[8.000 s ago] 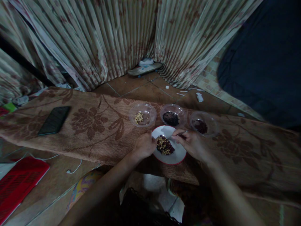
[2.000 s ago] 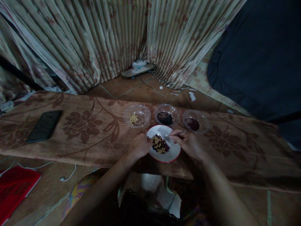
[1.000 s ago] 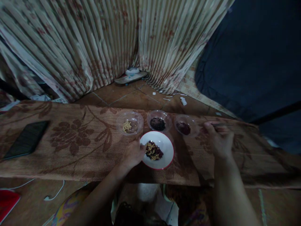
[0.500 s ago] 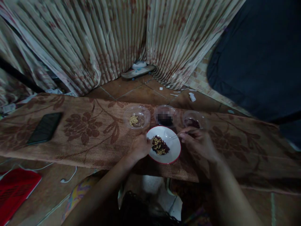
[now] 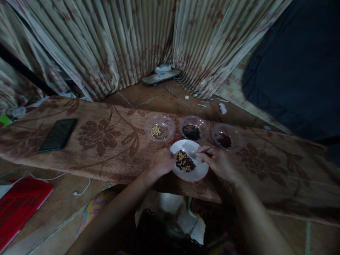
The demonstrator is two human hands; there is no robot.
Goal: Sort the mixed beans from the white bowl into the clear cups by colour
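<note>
A white bowl [image 5: 198, 172] with a red rim holds a mixed heap of pale yellow and dark beans [image 5: 185, 161]. My left hand [image 5: 164, 161] is closed on the bowl's left rim. In my right hand [image 5: 216, 159], a thin metal spoon [image 5: 194, 155] is pinched over the bowl's right side, its tip low inside, close to the heap. Behind the bowl stand three clear plastic bowls: one with yellow beans [image 5: 156, 131], one with black beans [image 5: 191, 131] and one with dark red beans [image 5: 223, 140].
A patterned brown cloth [image 5: 111, 156] covers the long narrow table. Toward its left end lies a black phone [image 5: 58, 134]. Beyond the table, a skateboard [image 5: 162, 76] and scraps of white litter [image 5: 222, 108] are on the tiled floor. At lower left is a red basket [image 5: 25, 205].
The spoon has moved inward and down, closer to the beans, along with my right hand. My left hand stays at the rim. The whole view has shifted slightly.
</note>
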